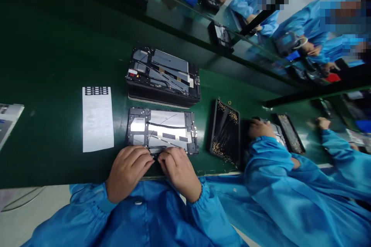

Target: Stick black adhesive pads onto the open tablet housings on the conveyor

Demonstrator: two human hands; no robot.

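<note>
An opened tablet frame with silver shielding and thin black cables lies flat on the green table in front of me. My left hand and my right hand rest side by side on its near edge, fingers curled, fingertips pressing a small dark part or cable at the frame's rim. What sits under the fingertips is hidden. A second opened tablet lies on a dark tray just behind the first.
A white sheet with black stickers along its top lies to the left. A black tray of small brass screws stands to the right. A co-worker's blue sleeve crowds the right side. Other people work across the table.
</note>
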